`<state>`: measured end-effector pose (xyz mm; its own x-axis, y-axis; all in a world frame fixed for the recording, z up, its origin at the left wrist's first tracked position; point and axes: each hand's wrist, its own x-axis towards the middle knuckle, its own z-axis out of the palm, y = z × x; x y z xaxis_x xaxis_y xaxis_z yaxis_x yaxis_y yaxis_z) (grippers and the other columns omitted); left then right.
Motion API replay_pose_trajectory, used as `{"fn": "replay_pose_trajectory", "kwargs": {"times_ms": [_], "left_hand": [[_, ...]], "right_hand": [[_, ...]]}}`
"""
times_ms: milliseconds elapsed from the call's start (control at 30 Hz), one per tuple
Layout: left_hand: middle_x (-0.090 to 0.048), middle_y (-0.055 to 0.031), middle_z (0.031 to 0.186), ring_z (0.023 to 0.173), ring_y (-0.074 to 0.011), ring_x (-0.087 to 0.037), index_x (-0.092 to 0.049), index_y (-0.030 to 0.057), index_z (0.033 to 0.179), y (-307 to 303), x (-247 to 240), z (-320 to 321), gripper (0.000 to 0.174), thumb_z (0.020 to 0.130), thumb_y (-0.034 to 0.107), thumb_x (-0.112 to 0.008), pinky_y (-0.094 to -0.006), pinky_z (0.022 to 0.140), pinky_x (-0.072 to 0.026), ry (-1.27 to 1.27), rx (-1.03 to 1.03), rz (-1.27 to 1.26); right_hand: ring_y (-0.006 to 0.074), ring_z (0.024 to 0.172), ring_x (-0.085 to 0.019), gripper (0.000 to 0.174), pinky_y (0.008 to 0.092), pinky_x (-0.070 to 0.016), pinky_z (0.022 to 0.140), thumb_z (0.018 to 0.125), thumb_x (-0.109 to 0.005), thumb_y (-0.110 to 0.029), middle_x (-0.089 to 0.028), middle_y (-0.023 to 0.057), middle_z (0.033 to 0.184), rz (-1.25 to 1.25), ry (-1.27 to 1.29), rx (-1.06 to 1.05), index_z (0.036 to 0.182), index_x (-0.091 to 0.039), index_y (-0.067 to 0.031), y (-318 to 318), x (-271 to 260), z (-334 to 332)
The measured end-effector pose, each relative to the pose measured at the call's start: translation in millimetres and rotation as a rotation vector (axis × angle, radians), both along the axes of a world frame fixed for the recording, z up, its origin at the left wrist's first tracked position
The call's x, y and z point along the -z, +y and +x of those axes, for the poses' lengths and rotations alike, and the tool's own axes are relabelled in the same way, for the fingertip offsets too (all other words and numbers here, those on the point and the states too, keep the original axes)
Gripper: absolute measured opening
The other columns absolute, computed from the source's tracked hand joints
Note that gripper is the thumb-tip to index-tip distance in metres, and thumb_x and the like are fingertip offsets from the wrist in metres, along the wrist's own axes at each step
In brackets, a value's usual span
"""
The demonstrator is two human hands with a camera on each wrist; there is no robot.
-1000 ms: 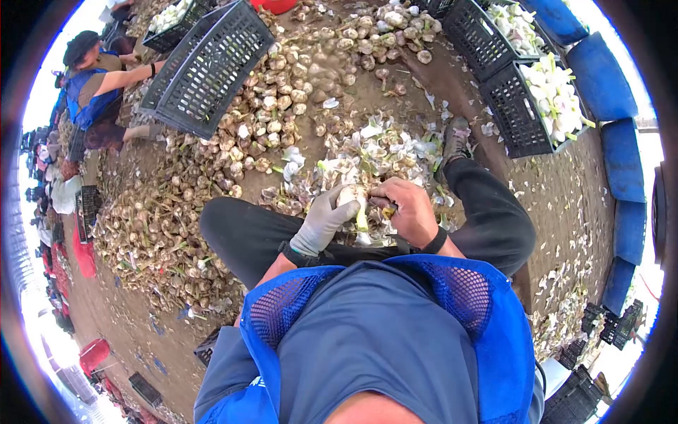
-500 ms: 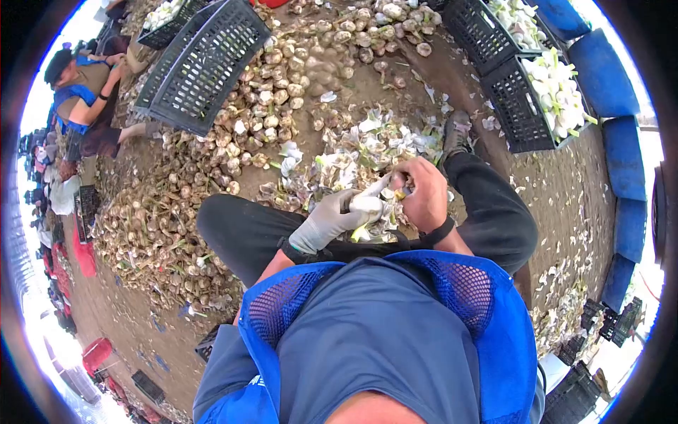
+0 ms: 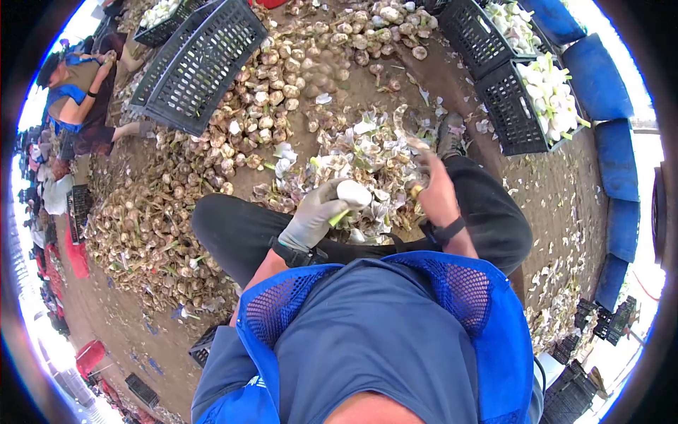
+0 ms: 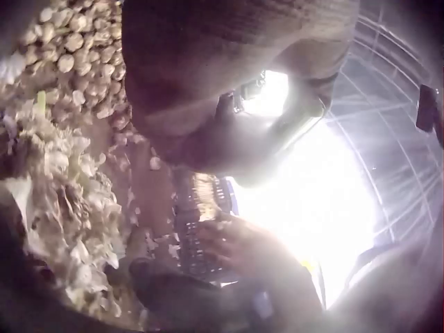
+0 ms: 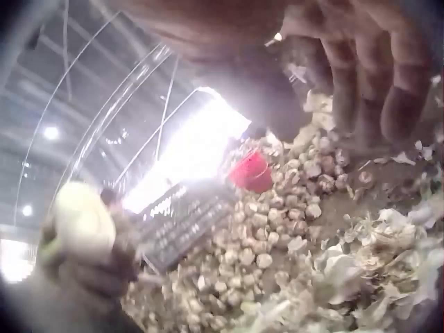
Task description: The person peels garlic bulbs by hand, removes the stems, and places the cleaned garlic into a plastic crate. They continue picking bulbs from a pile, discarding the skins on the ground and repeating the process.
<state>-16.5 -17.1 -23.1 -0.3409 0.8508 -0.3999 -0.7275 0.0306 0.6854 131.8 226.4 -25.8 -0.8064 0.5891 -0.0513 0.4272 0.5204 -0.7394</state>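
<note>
A gloved left hand (image 3: 311, 215) grips a white garlic bulb (image 3: 354, 193), its short green stem (image 3: 339, 218) angled down toward the lap. In the right wrist view the same bulb (image 5: 84, 220) looks smooth and pale. Apart from it, to the right, the bare right hand (image 3: 439, 198) has its fingers spread, with something yellowish at the thumb (image 3: 415, 191). The right wrist view has its fingers (image 5: 371, 83) extended above the peel heap. Below both hands, loose garlic skins (image 3: 364, 159) lie between the legs. The glove (image 4: 222, 76) fills the top of the left wrist view.
Unpeeled garlic (image 3: 162, 219) spreads in a large pile at left. A black crate (image 3: 201, 67) stands tilted behind it. On the right, another black crate (image 3: 512, 106) holds white bulbs (image 3: 549, 95). Blue barrels (image 3: 618, 159) line the right side. Another person (image 3: 74, 99) sits at far left.
The right hand has moved off the bulb, to the right and away, and its fingers have spread. The left hand has turned the bulb, drawing slightly left; the bulb now shows a bare white face.
</note>
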Motion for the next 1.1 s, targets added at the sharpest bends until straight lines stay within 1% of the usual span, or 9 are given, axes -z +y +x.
{"fn": "replay_pose_trajectory", "kwargs": {"times_ms": [67, 167, 233, 400, 633, 800, 1000, 1067, 1100], "left_hand": [[-0.064, -0.0121, 0.131, 0.116, -0.0226, -0.067, -0.048, -0.001, 0.143, -3.8, 0.1, -3.2, 0.063, 0.089, 0.019, -0.075, -0.0299, 0.086, -0.0568, -0.103, -0.084, -0.01], [-0.066, -0.0118, 0.126, 0.108, -0.0185, -0.068, -0.06, -0.0005, 0.126, 9.7, 3.1, 11.0, 0.04, 0.097, 0.027, -0.067, -0.0301, 0.082, -0.0576, 0.302, -0.13, -0.015], [-0.068, -0.01, 0.12, 0.1, -0.0168, -0.07, -0.064, 0.002, 0.119, 18.3, -4.6, 13.6, 0.034, 0.099, 0.03, -0.066, -0.0303, 0.083, -0.057, -0.027, -0.086, -0.156], [-0.069, -0.0031, 0.109, 0.096, -0.0128, -0.067, -0.06, 0.0048, 0.127, 32.2, 6.4, 24.5, 0.041, 0.1, 0.034, -0.067, -0.0295, 0.08, -0.0563, -0.044, -0.069, -0.128], [-0.073, -0.0047, 0.102, 0.079, -0.0119, -0.068, -0.063, 0.0055, 0.126, 52.6, 7.7, 23.1, 0.045, 0.094, 0.036, -0.07, -0.0237, 0.063, -0.0548, -0.155, -0.002, -0.152], [-0.073, -0.0053, 0.104, 0.086, -0.0167, -0.071, -0.063, 0.007, 0.124, 91.6, 12.9, 36.5, 0.044, 0.098, 0.042, -0.068, -0.0303, 0.071, -0.059, 0.029, 0.05, -0.257], [-0.07, -0.0062, 0.105, 0.083, -0.016, -0.07, -0.059, 0.0058, 0.124, 123.6, 6.7, 37.3, 0.04, 0.104, 0.039, -0.061, -0.0296, 0.069, -0.0585, -0.035, 0.172, -0.168], [-0.069, -0.0065, 0.107, 0.088, -0.0164, -0.069, -0.058, 0.0058, 0.127, 125.4, 22.0, 28.7, 0.04, 0.103, 0.038, -0.061, -0.0309, 0.07, -0.0586, 0.014, 0.166, -0.228], [-0.069, -0.0065, 0.107, 0.088, -0.0164, -0.069, -0.058, 0.0058, 0.127, 129.0, 25.1, 25.7, 0.04, 0.103, 0.038, -0.061, -0.0309, 0.07, -0.0586, 0.008, 0.147, -0.236]], "right_hand": [[0.0321, 0.133, -0.053, 0.07, 0.0426, -0.0499, 0.108, 0.081, -0.066, 0.011, -0.053, 0.0186, 0.145, -0.36, 0.088, -0.107, 0.147, -0.048, -0.0028, -24.5, -24.1, -10.6], [0.0351, 0.135, -0.052, 0.08, 0.0432, -0.0448, 0.112, 0.077, -0.085, -0.012, -0.052, 0.0201, 0.148, -0.275, 0.182, -0.402, 0.148, -0.049, -0.0072, -42.1, -10.6, -13.9], [0.0338, 0.13, -0.057, 0.061, 0.0427, -0.0488, 0.107, 0.081, -0.084, -0.014, -0.058, 0.0158, 0.141, -0.125, 0.26, -0.42, 0.137, -0.06, -0.0083, -55.8, -8.9, -18.0], [0.0187, 0.085, -0.067, 0.029, 0.0312, -0.0553, 0.079, 0.093, -0.063, 0.005, -0.069, 0.0107, 0.121, -0.334, 0.447, -0.245, 0.118, -0.071, -0.0053, -54.5, 2.0, -8.5], [0.0181, 0.092, -0.071, 0.028, 0.0312, -0.0577, 0.076, 0.106, -0.054, -0.01, -0.072, 0.0109, 0.106, -0.977, 0.329, 0.369, 0.131, -0.056, 0.0009, -28.2, -6.3, 6.4], [0.023, 0.122, -0.061, 0.066, 0.0348, -0.0494, 0.104, 0.088, -0.079, -0.007, -0.061, 0.0108, 0.135, -0.037, 0.191, -0.241, 0.147, -0.05, -0.0077, -20.3, -1.2, 21.8], [0.0175, 0.102, -0.068, 0.042, 0.0268, -0.0564, 0.085, 0.098, -0.062, 0.003, -0.068, 0.0098, 0.124, -0.907, 0.342, 0.309, 0.139, -0.055, -0.0047, 98.1, -32.9, 42.4], [0.023, 0.102, -0.07, 0.041, 0.0328, -0.0592, 0.081, 0.099, -0.057, 0.003, -0.069, 0.0113, 0.122, -1.014, 0.555, 0.55, 0.139, -0.056, -0.0064, 170.6, -53.0, 52.2], [0.0256, 0.101, -0.071, 0.033, 0.0357, -0.0587, 0.078, 0.103, -0.053, -0.007, -0.07, 0.0133, 0.121, -0.609, 0.506, 0.443, 0.135, -0.06, -0.0082, 213.7, -42.2, 66.7]]}}
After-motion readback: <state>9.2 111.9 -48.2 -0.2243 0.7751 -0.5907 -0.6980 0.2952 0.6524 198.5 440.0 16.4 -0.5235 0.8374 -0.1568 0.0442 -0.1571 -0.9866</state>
